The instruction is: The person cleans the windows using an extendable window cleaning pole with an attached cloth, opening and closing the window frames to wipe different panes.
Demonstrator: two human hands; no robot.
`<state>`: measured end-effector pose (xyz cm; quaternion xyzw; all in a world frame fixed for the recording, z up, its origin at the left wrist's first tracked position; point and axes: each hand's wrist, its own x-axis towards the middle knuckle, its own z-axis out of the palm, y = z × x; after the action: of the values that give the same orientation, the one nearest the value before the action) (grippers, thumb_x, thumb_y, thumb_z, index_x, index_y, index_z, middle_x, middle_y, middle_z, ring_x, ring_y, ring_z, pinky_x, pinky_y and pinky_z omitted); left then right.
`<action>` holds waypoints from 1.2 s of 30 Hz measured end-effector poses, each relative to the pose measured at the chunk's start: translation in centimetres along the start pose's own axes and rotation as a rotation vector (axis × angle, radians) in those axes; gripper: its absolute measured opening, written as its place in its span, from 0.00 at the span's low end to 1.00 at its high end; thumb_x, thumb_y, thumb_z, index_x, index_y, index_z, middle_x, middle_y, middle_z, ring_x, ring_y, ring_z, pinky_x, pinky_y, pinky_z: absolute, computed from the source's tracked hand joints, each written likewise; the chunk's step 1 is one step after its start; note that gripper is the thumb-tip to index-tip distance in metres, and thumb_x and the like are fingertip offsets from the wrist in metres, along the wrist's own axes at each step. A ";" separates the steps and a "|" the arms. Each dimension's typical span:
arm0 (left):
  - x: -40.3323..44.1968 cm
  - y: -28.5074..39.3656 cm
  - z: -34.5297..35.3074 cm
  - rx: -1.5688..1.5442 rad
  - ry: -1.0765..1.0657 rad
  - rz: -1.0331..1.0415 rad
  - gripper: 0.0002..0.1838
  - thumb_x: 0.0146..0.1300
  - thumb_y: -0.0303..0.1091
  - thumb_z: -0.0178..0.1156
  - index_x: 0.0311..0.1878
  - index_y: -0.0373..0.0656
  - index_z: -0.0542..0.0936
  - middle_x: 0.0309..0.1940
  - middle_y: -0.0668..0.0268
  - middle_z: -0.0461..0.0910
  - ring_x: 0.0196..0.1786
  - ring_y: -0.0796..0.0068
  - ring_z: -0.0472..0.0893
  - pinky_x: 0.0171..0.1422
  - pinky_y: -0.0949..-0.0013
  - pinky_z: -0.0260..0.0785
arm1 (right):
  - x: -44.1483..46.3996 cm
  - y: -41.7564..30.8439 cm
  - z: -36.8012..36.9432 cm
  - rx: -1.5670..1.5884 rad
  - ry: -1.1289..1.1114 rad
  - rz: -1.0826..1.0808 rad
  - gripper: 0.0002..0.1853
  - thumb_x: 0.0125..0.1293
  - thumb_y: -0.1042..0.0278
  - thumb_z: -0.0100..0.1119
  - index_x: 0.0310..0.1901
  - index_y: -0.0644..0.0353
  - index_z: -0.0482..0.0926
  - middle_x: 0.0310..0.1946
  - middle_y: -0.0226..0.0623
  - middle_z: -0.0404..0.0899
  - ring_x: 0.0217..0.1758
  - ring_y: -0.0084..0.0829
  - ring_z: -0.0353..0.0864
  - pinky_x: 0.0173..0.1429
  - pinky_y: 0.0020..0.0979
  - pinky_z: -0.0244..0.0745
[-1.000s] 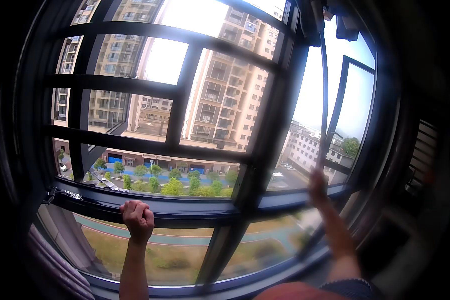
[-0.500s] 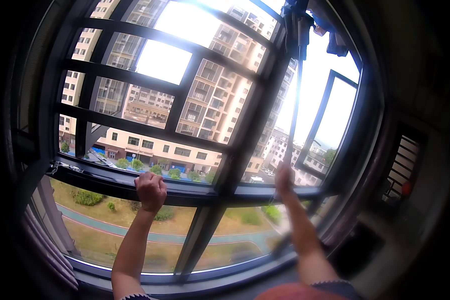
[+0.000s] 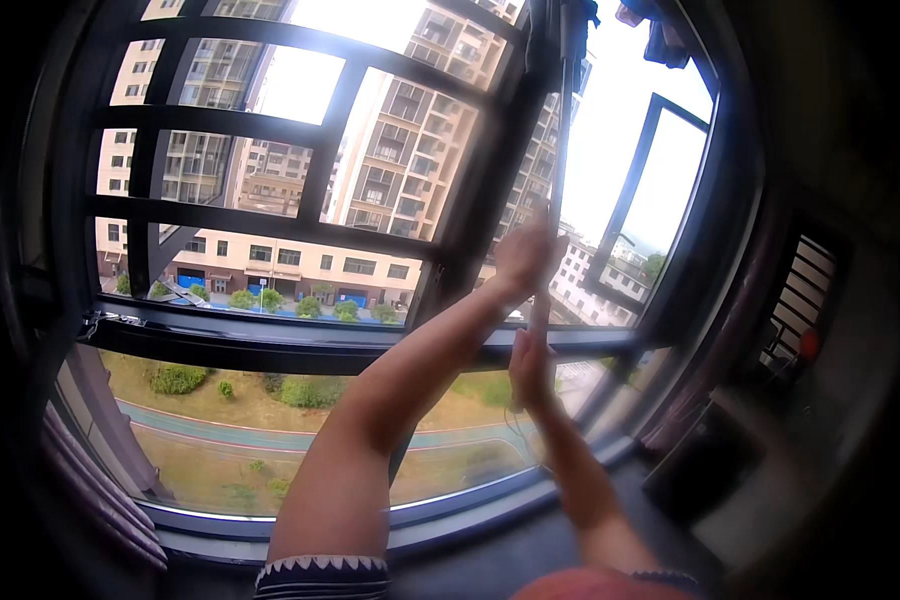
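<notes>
A curtain (image 3: 100,490) hangs lower left, beside the barred window (image 3: 240,337). Near the middle, the left hand (image 3: 526,260) — slightly blurred — is curled round a pole (image 3: 567,130) that runs up to the view's top edge; the right hand (image 3: 532,370) grips it lower down. Farther right, a sash (image 3: 632,185) stands ajar below hanging cloth (image 3: 668,44).

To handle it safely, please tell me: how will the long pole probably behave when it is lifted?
The pole is probably stiff, since it looks straight above the left grip. Being thin, it may be light for its length. With so much reaching above that grip, it may sway or tip.
</notes>
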<state>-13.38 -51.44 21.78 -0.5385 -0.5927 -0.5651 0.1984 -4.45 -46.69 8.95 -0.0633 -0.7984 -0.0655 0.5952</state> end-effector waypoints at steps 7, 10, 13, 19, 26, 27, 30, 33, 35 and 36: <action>-3.7 -6.6 5.4 0.187 0.132 0.098 0.36 0.52 0.29 0.49 0.64 0.33 0.47 0.24 0.53 0.76 0.22 0.54 0.77 0.25 0.55 0.68 | -7.7 0.9 5.5 0.052 -0.177 0.229 0.38 0.60 0.77 0.46 0.67 0.57 0.37 0.50 0.56 0.70 0.31 0.51 0.77 0.29 0.41 0.72; -9.5 -9.5 6.3 0.185 0.073 0.106 0.38 0.51 0.29 0.50 0.65 0.35 0.46 0.20 0.55 0.75 0.20 0.55 0.76 0.24 0.55 0.67 | -14.0 -0.2 6.6 0.101 -0.348 0.389 0.39 0.58 0.79 0.46 0.67 0.58 0.37 0.47 0.57 0.72 0.30 0.49 0.78 0.28 0.39 0.72; -16.5 -11.8 6.7 0.200 0.120 0.125 0.39 0.51 0.27 0.51 0.66 0.38 0.46 0.17 0.59 0.73 0.17 0.59 0.75 0.19 0.60 0.66 | -20.6 -2.2 6.6 0.157 -0.422 0.325 0.40 0.57 0.78 0.48 0.67 0.59 0.35 0.32 0.52 0.75 0.25 0.48 0.76 0.25 0.39 0.70; -30.7 -12.9 7.7 0.237 0.084 -0.020 0.35 0.49 0.26 0.52 0.63 0.36 0.54 0.11 0.64 0.70 0.14 0.64 0.73 0.16 0.65 0.64 | -32.5 -5.5 2.6 0.247 -0.682 0.385 0.39 0.56 0.73 0.51 0.67 0.52 0.44 0.26 0.43 0.72 0.21 0.44 0.73 0.21 0.39 0.69; -36.7 -9.9 11.2 0.123 0.017 -0.390 0.35 0.56 0.31 0.52 0.60 0.22 0.47 0.13 0.59 0.71 0.15 0.58 0.74 0.19 0.62 0.65 | -35.9 -0.7 -5.1 0.429 -0.691 0.312 0.32 0.57 0.76 0.50 0.64 0.45 0.57 0.23 0.39 0.67 0.21 0.40 0.71 0.25 0.38 0.68; -36.2 -9.0 11.4 0.105 0.036 -0.398 0.35 0.56 0.32 0.53 0.60 0.22 0.48 0.13 0.59 0.71 0.15 0.58 0.74 0.19 0.62 0.65 | -35.5 0.0 -5.7 0.455 -0.736 0.351 0.33 0.57 0.77 0.49 0.65 0.45 0.56 0.24 0.40 0.68 0.23 0.41 0.72 0.28 0.37 0.69; -36.0 -8.0 12.4 0.107 0.011 -0.416 0.35 0.55 0.33 0.55 0.60 0.25 0.51 0.14 0.60 0.71 0.16 0.59 0.74 0.20 0.62 0.65 | -36.5 1.3 -6.3 0.545 -0.731 0.407 0.35 0.56 0.79 0.49 0.66 0.44 0.53 0.27 0.41 0.69 0.26 0.42 0.73 0.31 0.36 0.71; -35.5 -7.3 13.0 0.073 0.007 -0.380 0.34 0.55 0.33 0.57 0.59 0.27 0.53 0.14 0.61 0.71 0.16 0.62 0.74 0.20 0.65 0.65 | -37.5 1.9 -6.0 0.612 -0.687 0.452 0.36 0.56 0.80 0.49 0.66 0.42 0.53 0.28 0.42 0.69 0.28 0.43 0.73 0.33 0.36 0.71; -35.1 -6.6 12.9 0.068 0.006 -0.362 0.34 0.54 0.33 0.59 0.59 0.29 0.54 0.16 0.62 0.71 0.16 0.65 0.74 0.20 0.67 0.65 | -37.7 2.0 -6.2 0.636 -0.689 0.446 0.36 0.56 0.81 0.48 0.66 0.45 0.52 0.32 0.40 0.72 0.30 0.38 0.75 0.34 0.33 0.71; -34.8 -6.1 12.6 0.067 0.012 -0.350 0.34 0.53 0.32 0.59 0.59 0.30 0.55 0.16 0.63 0.72 0.16 0.66 0.74 0.20 0.68 0.66 | -37.5 2.1 -6.3 0.646 -0.686 0.440 0.36 0.56 0.82 0.48 0.66 0.47 0.52 0.33 0.38 0.74 0.30 0.35 0.76 0.34 0.32 0.71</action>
<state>-2.11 -53.41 -13.93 -0.4168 -0.6947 -0.5742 0.1186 12.48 -46.59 -25.13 -0.0606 -0.8948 0.3354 0.2883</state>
